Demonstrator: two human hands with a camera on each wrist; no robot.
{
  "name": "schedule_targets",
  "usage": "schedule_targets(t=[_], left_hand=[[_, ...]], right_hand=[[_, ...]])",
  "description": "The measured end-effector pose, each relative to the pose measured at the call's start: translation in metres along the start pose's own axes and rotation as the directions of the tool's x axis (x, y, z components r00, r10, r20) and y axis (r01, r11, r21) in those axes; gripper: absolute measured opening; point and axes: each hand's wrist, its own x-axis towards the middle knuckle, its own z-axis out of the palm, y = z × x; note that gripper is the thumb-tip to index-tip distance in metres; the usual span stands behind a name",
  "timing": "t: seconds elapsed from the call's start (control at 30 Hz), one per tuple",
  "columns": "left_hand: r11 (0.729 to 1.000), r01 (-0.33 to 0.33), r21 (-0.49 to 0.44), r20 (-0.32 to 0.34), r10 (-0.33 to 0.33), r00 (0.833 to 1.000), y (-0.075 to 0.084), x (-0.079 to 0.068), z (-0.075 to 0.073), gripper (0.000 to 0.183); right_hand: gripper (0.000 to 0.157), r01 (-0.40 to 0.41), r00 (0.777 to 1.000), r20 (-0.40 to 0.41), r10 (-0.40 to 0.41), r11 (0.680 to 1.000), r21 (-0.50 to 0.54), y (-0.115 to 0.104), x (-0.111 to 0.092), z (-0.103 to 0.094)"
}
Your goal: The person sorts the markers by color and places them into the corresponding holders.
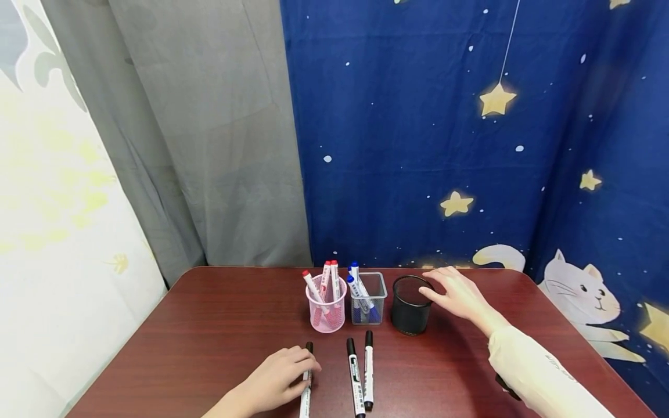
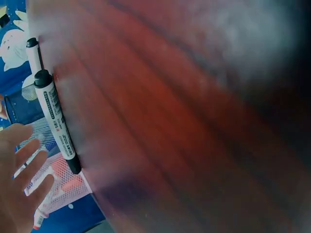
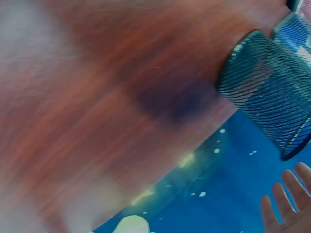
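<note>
My left hand (image 1: 284,374) is low over the leftmost black-capped marker (image 1: 306,383), its fingers reaching across the barrel. In the left wrist view the fingers (image 2: 29,167) are extended and spread, beside a black-and-white marker. Two more black-capped markers, one (image 1: 356,377) slightly slanted and one (image 1: 369,371) nearly straight, lie to its right. At the right, my right hand (image 1: 460,293) is at the rim of a black mesh pen cup (image 1: 410,316), thumb and fingers apart. The right wrist view shows those fingers (image 3: 294,189) extended near the rim of the cup.
A pink mesh cup (image 1: 327,322) holds several red-capped markers (image 1: 334,281). Beside it, a grey square mesh holder (image 1: 376,290) contains blue-capped markers (image 1: 360,290). All stand toward the back of the brown table (image 1: 235,325), with curtains (image 1: 392,145) behind.
</note>
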Motion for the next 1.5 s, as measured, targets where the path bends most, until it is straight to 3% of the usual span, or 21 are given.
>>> schedule_targets(t=[0.2,0.57,0.73,0.93,1.23,1.5], left_hand=[[1.000,-0.018,0.015,0.044,0.017,0.999,0.002,-0.003,0.003,0.031],[0.973,-0.173,0.156,0.112,0.156,0.981,0.001,-0.008,0.015,0.037],[0.952,-0.214,0.218,0.101,0.196,0.975,0.003,-0.007,0.018,0.028],[0.936,-0.221,0.272,0.108,0.199,0.974,0.004,-0.007,0.018,0.019],[0.935,-0.262,0.240,0.073,0.252,0.965,0.004,-0.001,0.010,0.019],[0.952,-0.236,0.197,0.060,0.228,0.972,0.007,0.002,0.005,0.022]], right_hand=[[0.046,-0.012,1.000,-0.001,0.012,0.999,0.045,0.009,-0.014,0.002],[0.049,-0.037,0.999,0.008,0.037,0.997,0.073,0.010,-0.024,0.008],[0.050,-0.050,0.999,0.019,0.049,0.996,0.076,0.010,-0.025,0.010],[0.051,-0.048,0.999,0.016,0.047,0.996,0.072,0.010,-0.024,0.010],[0.051,-0.049,0.999,0.013,0.048,0.996,0.077,0.009,-0.025,0.010],[0.052,-0.052,0.999,0.019,0.051,0.996,0.070,0.009,-0.025,0.010]])
